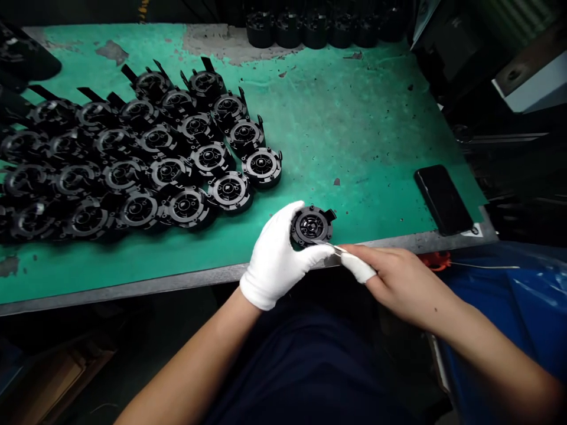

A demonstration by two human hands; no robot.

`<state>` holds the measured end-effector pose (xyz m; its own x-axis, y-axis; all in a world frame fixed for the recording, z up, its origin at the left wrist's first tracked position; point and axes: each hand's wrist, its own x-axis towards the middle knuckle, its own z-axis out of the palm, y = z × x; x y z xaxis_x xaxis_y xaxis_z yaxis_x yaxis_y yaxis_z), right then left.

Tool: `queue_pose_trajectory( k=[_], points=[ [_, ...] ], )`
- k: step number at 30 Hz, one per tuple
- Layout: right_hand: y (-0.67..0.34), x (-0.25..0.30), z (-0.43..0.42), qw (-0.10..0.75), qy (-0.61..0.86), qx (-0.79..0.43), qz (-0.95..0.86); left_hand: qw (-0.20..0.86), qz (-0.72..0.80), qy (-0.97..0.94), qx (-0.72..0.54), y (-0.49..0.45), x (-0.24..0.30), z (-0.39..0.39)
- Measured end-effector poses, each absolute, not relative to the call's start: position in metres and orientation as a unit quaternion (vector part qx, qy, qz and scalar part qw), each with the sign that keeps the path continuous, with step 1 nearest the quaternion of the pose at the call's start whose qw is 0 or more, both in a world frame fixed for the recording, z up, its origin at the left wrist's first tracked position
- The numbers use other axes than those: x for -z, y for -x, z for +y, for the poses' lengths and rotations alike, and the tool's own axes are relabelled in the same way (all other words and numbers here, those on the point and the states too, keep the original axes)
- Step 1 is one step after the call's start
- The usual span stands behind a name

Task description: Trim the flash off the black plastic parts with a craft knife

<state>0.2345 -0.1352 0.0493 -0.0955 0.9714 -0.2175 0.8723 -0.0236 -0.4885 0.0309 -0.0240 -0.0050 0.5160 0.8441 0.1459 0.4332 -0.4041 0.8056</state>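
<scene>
My left hand (277, 254), in a white glove, is closed around a round black plastic part (312, 226) at the front edge of the table. The part's ribbed face points up, and a small tab sticks out at its upper right. My right hand (376, 268) is bare apart from a white cover on the thumb. Thumb and forefinger pinch a thin metal blade (337, 250), which meets the part's lower rim beside my left thumb. The blade's other end is hidden in my right hand.
Rows of similar black parts (186, 206) fill the left of the green table (345, 130). More stand along the back (315, 29). A black phone (444, 199) lies at the right edge. Nearby are a red-handled tool (436, 261) and blue plastic sheeting (509, 307).
</scene>
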Motion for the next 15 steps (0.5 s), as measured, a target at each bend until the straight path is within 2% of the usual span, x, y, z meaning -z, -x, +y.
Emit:
queue_pose_trajectory(
  k=[3,6,12,15],
  points=[
    [-0.232,-0.049,-0.138,0.148,0.699,-0.226,-0.662,0.368,0.408,-0.783,-0.293,-0.034,0.005,-0.027],
    [-0.224,-0.041,-0.14,0.146,0.714,-0.203,-0.654,0.368,0.411,-0.777,-0.302,-0.035,0.004,-0.028],
    [-0.215,-0.029,-0.143,0.141,0.69,-0.265,-0.658,0.361,0.414,-0.779,-0.303,-0.036,0.004,-0.029],
    [-0.223,-0.036,-0.138,0.18,0.689,-0.282,-0.642,0.354,0.423,-0.776,-0.307,-0.037,0.002,-0.03]
  ],
)
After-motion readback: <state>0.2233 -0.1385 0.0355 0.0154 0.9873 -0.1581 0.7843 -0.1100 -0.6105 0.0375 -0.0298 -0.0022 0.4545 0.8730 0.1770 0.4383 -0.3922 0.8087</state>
